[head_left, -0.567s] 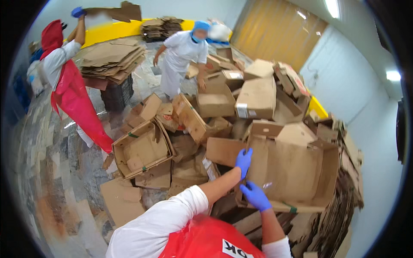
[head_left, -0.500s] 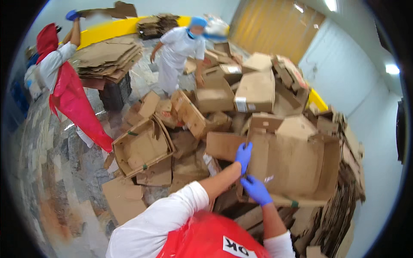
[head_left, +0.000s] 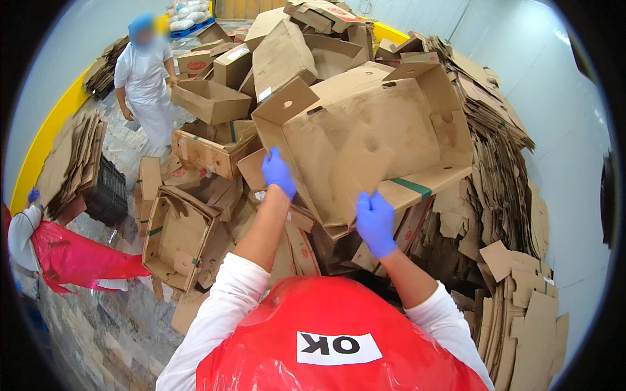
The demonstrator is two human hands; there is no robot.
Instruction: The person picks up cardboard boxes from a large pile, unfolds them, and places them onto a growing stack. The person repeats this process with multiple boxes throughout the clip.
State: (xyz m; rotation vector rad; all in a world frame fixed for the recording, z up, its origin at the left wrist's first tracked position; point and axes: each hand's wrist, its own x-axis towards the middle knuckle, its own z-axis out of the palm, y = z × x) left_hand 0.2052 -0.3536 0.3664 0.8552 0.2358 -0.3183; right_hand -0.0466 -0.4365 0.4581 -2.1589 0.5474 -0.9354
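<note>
One large open box [head_left: 407, 120] lies tilted just beyond both hands. The left hand [head_left: 278, 174] has its fingers curled round the box's left side; the right hand [head_left: 376, 225] is closed at its loose near flap [head_left: 360, 163]. Left of the left hand are one smaller open box [head_left: 179, 238], one black crate [head_left: 108, 197] and two people, one person in white [head_left: 145, 85], one person in red [head_left: 75, 255]. Right of the right hand stands stacked cardboard [head_left: 492, 173], too dense to count.

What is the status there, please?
Blue-gloved left hand, blue-gloved right hand on large brown cardboard box. Box open, not flattened. Brown cardboard boxes heaped beyond.
</note>
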